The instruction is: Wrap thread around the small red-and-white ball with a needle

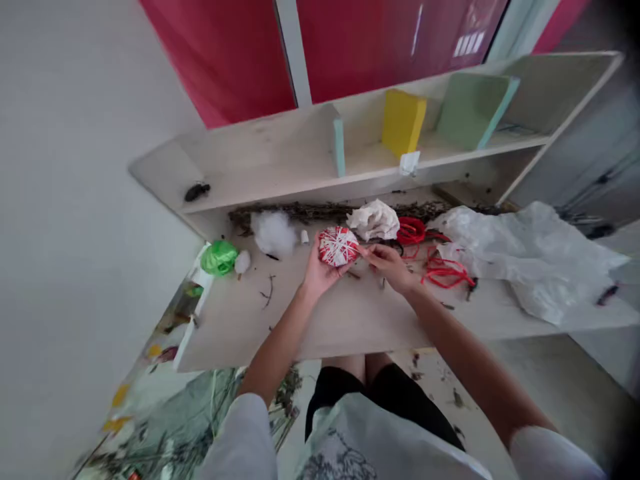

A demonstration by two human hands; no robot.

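Observation:
A round red bundle wrapped in criss-crossed white strands (338, 246) rests in my left hand (321, 272), whose fingers curl round its left side and underside. My right hand (388, 262) is at the bundle's right edge, thumb and fingers pinched together; what lies between them is too small to make out. Just behind the bundle is a crumpled whitish wad (374, 220). Red cord (447, 270) lies in loops to the right of my right hand, with a red coil (411, 231) behind it.
A white desk (350, 327) carries white fluff (274, 233), a green ball (219, 258), dark twigs (310, 213) along the back and a clear plastic bag (545, 260) at right. Above stands a shelf (270, 177) with a yellow divider (403, 121). Plant scraps lie on the floor.

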